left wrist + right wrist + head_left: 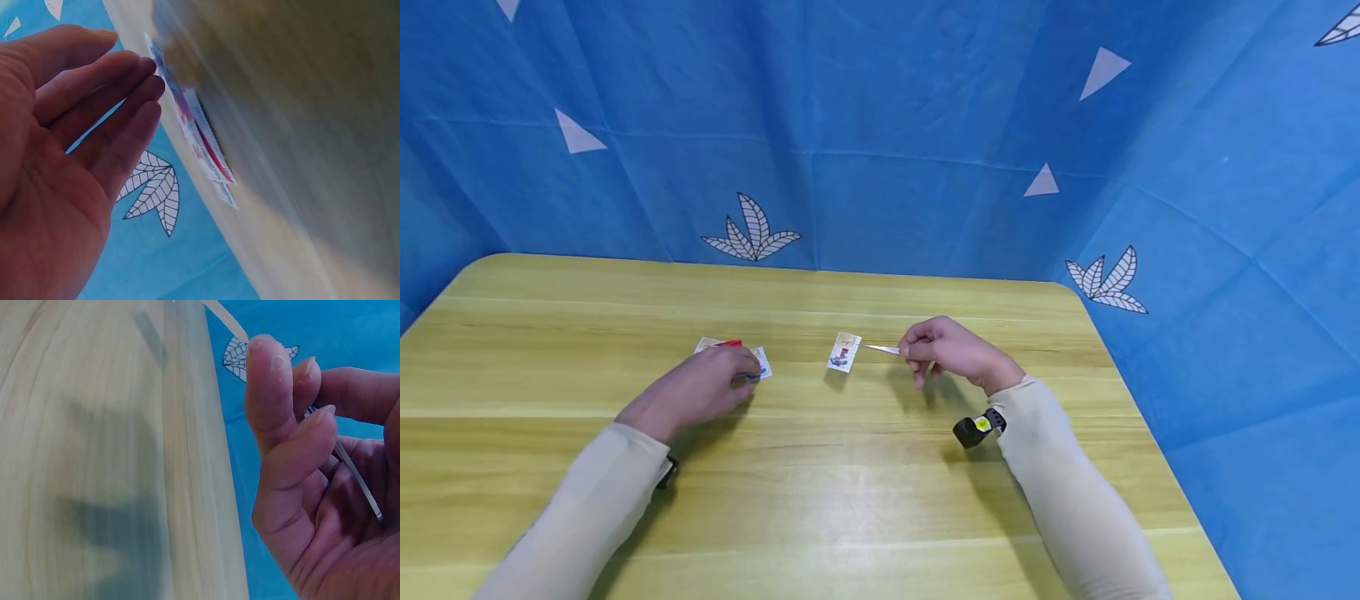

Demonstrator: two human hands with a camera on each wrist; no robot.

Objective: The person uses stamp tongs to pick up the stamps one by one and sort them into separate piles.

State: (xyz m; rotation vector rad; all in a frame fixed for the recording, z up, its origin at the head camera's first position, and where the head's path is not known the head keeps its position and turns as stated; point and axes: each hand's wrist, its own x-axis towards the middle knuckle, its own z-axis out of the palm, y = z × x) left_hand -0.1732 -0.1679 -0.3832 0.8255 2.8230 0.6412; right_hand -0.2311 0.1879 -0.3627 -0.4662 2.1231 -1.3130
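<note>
Head view: A person in pale sleeves works at a wood-grain table [850, 500] in front of a blue cloth [887, 92] printed with white leaves and triangles. Just below centre, toward 7 o'clock, a small printed stamp [842, 354] is held above the tabletop, its shadow beneath it. Slim tweezers [882, 348] meet its edge at 2 o'clock. At the stamp's 3 o'clock, the right hand [951, 348] pinches the tweezers between thumb and fingers. At its 9 o'clock, the left hand [703, 387] partly covers a small group of stamps [763, 364], one with red on it.

Left wrist view: The left hand fills the 9 o'clock side, its fingers relaxed and slightly bent. The group of stamps lies overlapping on the table beside the fingertips, toward 4 o'clock; whether they touch, I cannot tell.

Right wrist view: The right hand, at 3 o'clock, pinches the metal tweezers, which point toward 11 o'clock.
</note>
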